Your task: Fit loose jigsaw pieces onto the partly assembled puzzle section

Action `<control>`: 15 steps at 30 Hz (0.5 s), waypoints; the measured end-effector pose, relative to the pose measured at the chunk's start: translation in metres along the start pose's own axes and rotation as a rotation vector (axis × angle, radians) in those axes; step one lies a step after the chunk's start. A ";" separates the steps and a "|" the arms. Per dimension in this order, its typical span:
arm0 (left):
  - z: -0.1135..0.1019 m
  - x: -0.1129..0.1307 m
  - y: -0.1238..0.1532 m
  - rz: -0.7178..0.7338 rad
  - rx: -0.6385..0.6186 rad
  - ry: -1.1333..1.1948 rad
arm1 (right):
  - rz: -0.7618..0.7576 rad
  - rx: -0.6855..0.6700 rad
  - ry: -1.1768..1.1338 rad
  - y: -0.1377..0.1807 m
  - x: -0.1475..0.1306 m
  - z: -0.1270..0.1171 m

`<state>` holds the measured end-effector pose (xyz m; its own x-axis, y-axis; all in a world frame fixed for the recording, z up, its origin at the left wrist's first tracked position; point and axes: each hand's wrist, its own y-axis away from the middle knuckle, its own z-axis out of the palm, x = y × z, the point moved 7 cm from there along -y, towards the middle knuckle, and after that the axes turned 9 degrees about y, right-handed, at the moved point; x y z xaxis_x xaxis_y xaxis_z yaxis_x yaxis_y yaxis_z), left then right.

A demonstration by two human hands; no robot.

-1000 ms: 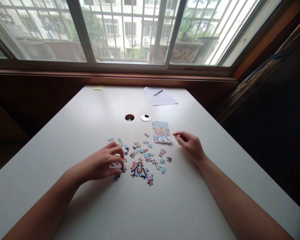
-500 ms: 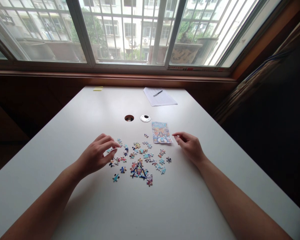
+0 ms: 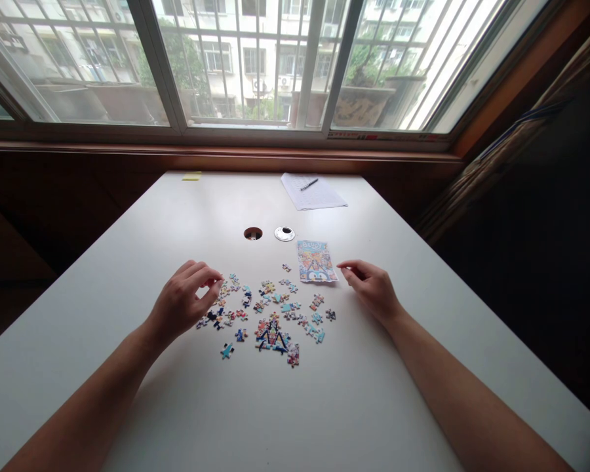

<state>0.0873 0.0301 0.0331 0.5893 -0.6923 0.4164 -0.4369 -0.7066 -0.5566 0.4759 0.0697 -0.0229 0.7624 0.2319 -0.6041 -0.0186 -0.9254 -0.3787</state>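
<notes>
My left hand (image 3: 189, 295) hovers at the left side of the scattered jigsaw pieces (image 3: 280, 298). Its thumb and fingertips come together in a pinch; whether a piece is between them is too small to tell. Below the middle of the loose pieces lies a joined section of jigsaw (image 3: 272, 335) with dark blue lines. My right hand (image 3: 371, 285) rests on the table, thumb and index finger slightly apart, holding nothing. Its index fingertip is close to the right edge of a colourful picture card (image 3: 316, 261). A teal piece (image 3: 227, 351) lies apart at the lower left.
Beyond the pieces, the white table (image 3: 216, 210) has a round cable hole (image 3: 253, 233) and its metal cover (image 3: 284, 233). Paper sheets (image 3: 319, 196) with a pen (image 3: 309, 184) lie at the far edge. A yellow sticky note (image 3: 191, 176) is at the far left.
My left hand has drawn back slightly to the left, and its thumb and fingertips have closed together, uncovering some pieces. My right hand stays by the card.
</notes>
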 end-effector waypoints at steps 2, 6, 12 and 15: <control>0.001 -0.001 0.000 0.000 -0.006 0.000 | 0.002 0.000 -0.003 0.000 0.000 0.000; 0.003 -0.003 0.002 -0.008 -0.025 0.005 | 0.002 -0.001 -0.008 0.000 -0.002 0.000; 0.004 0.000 0.001 -0.002 -0.055 0.020 | 0.000 -0.001 -0.002 0.000 -0.002 0.000; 0.007 0.004 0.001 0.024 -0.103 0.052 | 0.000 -0.002 -0.002 0.001 -0.001 0.000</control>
<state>0.0942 0.0277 0.0294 0.5432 -0.7138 0.4422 -0.5193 -0.6994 -0.4910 0.4753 0.0690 -0.0226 0.7612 0.2327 -0.6053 -0.0171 -0.9259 -0.3774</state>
